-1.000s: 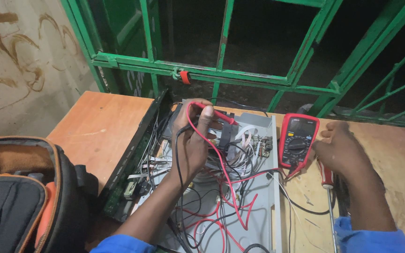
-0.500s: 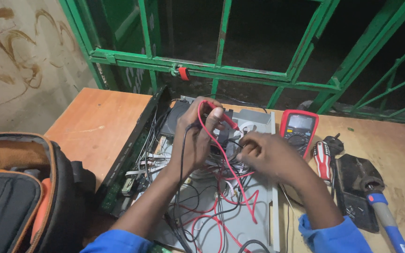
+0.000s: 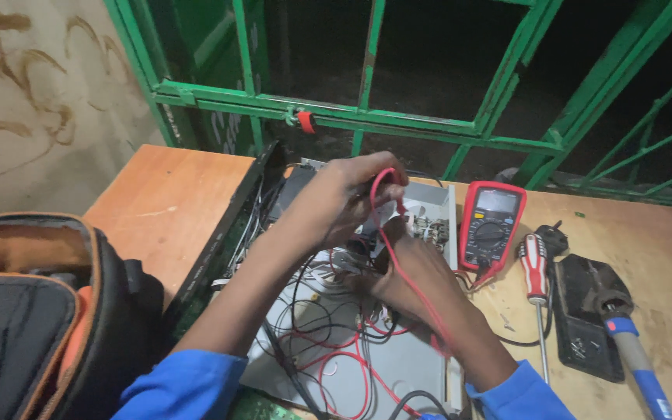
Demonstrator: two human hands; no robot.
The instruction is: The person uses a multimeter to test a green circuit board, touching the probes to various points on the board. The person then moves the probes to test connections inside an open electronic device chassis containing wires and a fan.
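An opened grey electronics chassis (image 3: 410, 365) full of red, black and white wires lies on the wooden table (image 3: 165, 198). My left hand (image 3: 344, 194) is curled over its far end, gripping a red test probe whose red lead (image 3: 406, 284) loops down across my right wrist. My right hand (image 3: 410, 268) reaches into the middle of the chassis, fingers down among the wires and a small circuit board (image 3: 432, 230); what it holds is hidden. A red multimeter (image 3: 491, 225) rests just right of the chassis.
A red-and-white screwdriver (image 3: 536, 272), a black flat case (image 3: 585, 311) and a blue-handled tool (image 3: 631, 350) lie at the right. A black and orange tool bag (image 3: 33, 311) stands open at the left. A green metal window grille (image 3: 367, 117) runs behind the table.
My right hand left the multimeter and moved left into the chassis, beneath my left hand. The left hand stays at the chassis's far end with the red probe. The view shifted left.
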